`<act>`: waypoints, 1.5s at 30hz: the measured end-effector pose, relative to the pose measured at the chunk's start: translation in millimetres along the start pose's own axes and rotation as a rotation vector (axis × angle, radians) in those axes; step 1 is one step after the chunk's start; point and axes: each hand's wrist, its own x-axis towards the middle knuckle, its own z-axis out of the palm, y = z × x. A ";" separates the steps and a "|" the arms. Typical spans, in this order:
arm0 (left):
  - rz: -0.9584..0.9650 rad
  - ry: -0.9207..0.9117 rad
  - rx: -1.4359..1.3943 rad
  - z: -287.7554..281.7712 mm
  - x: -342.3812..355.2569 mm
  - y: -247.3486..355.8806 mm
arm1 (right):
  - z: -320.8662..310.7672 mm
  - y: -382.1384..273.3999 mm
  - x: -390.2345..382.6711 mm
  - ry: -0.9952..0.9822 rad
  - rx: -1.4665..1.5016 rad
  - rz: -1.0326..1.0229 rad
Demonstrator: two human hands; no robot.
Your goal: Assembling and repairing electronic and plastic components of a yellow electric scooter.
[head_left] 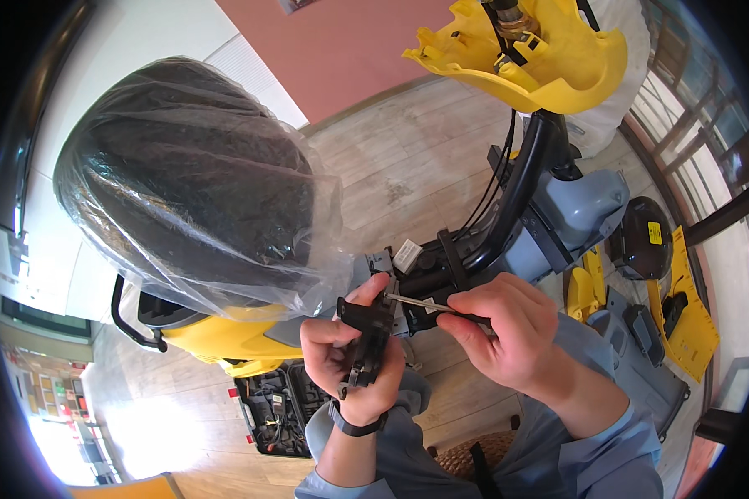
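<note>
My left hand is closed around a black plastic bracket-like part, held up in front of the scooter's frame. A slim metal screwdriver is pinched in my right hand; its shaft points left and the tip meets the upper edge of the black part. Whether the tip sits in a screw is too small to tell. Just beyond lie the scooter's black frame tube with cables and a small white-labelled box.
A seat wrapped in clear plastic fills the left. The yellow front cover stands at the far right. An open tool case lies on the floor below. Removed yellow panels and a dark rounded case rest at right.
</note>
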 end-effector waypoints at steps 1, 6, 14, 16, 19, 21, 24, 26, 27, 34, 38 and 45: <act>-0.002 -0.015 0.012 -0.6 0.0 0.3 | -0.1 -0.1 0.1 -0.009 -0.001 0.025; 0.006 -0.050 0.004 -3.0 -0.3 0.8 | 0.4 -1.4 -0.6 -0.013 0.034 0.047; 0.029 -0.074 0.129 -0.5 -1.0 2.7 | 0.2 -0.2 -3.9 -0.069 0.097 0.118; 0.024 -0.084 0.066 0.2 -0.6 3.3 | 1.7 -0.4 -3.8 -0.048 0.130 0.155; 0.007 -0.098 0.082 0.6 0.4 4.9 | 0.5 -3.7 -2.3 -0.082 0.174 0.262; -0.005 -0.109 0.123 0.7 0.7 5.9 | -4.0 -9.0 -1.0 -0.152 0.310 0.503; -0.020 -0.112 0.128 0.5 0.9 6.9 | -10.7 -9.9 4.0 -0.262 0.564 0.866; -0.038 -0.140 0.104 -0.6 1.6 6.9 | -14.3 -7.3 7.4 -0.303 0.682 0.987; -0.038 -0.139 0.104 -0.9 2.4 6.4 | -15.8 -6.1 8.5 -0.325 0.744 1.045; -0.067 -0.109 0.177 3.1 3.3 7.1 | -4.6 5.0 5.7 -0.320 0.667 0.747; -0.117 -0.027 0.163 5.8 3.3 6.9 | 3.3 2.8 -1.0 -0.229 0.308 0.442; -0.099 -0.080 0.077 0.9 2.6 1.7 | 0.6 4.0 -5.5 -0.133 -0.198 -0.062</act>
